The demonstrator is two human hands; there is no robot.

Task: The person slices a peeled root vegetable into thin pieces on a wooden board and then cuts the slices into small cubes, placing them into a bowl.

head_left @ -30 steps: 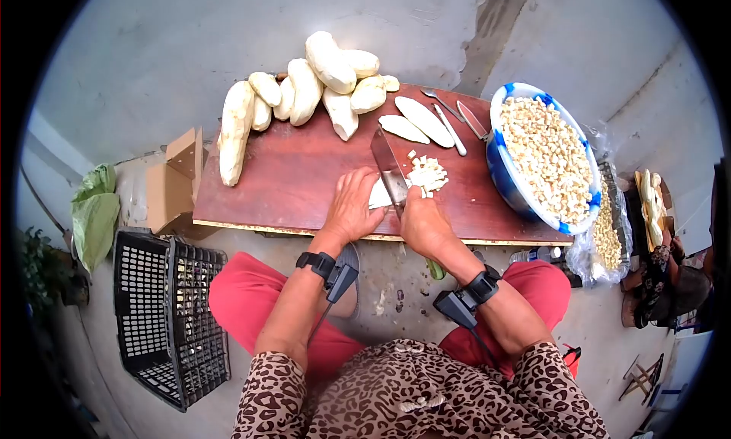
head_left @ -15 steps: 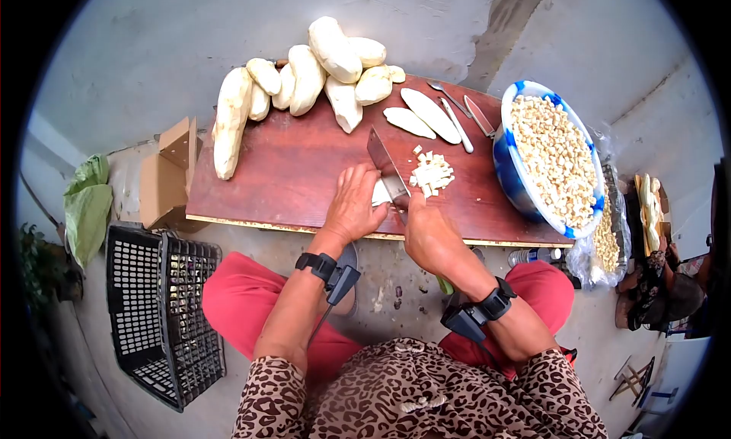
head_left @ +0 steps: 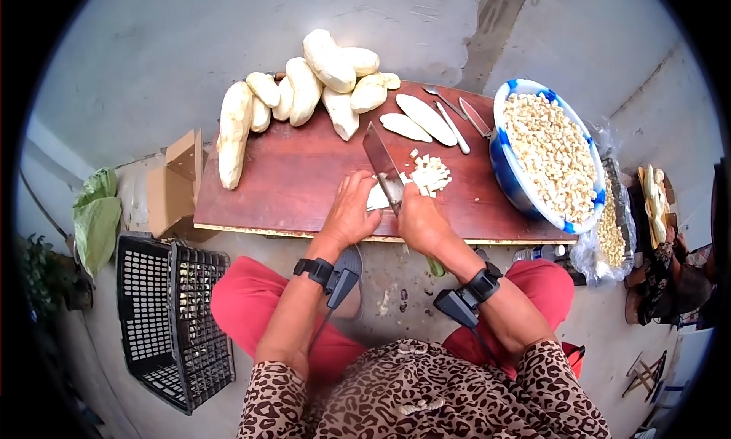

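Observation:
My right hand (head_left: pixel 423 220) is closed round the handle of a cleaver (head_left: pixel 381 159), its broad blade standing upright above the dark red board. Close to the blade's left side, the fingers of my left hand (head_left: pixel 350 213) press on white vegetable strips (head_left: pixel 376 198), mostly covered by the hand. Just right of the blade lies a small heap of cut white cubes (head_left: pixel 432 172). Two flat, pale slices (head_left: pixel 425 118) rest behind the heap. Several whole peeled vegetables, perhaps eggplants (head_left: pixel 306 92), are piled along the back of the board (head_left: pixel 285 165).
A blue-and-white basin (head_left: pixel 499 153) full of cubes stands at the right end. Between it and the slices lie a knife (head_left: pixel 455 127) and a peeler (head_left: pixel 476 118). A black crate (head_left: pixel 179 325) and a cardboard box (head_left: pixel 173 184) are on the left. Another person (head_left: pixel 662 279) sits far right.
The cleaver and my right hand have shifted slightly left and toward the back of the board. My left hand still presses the strips. The whole view has tilted a little.

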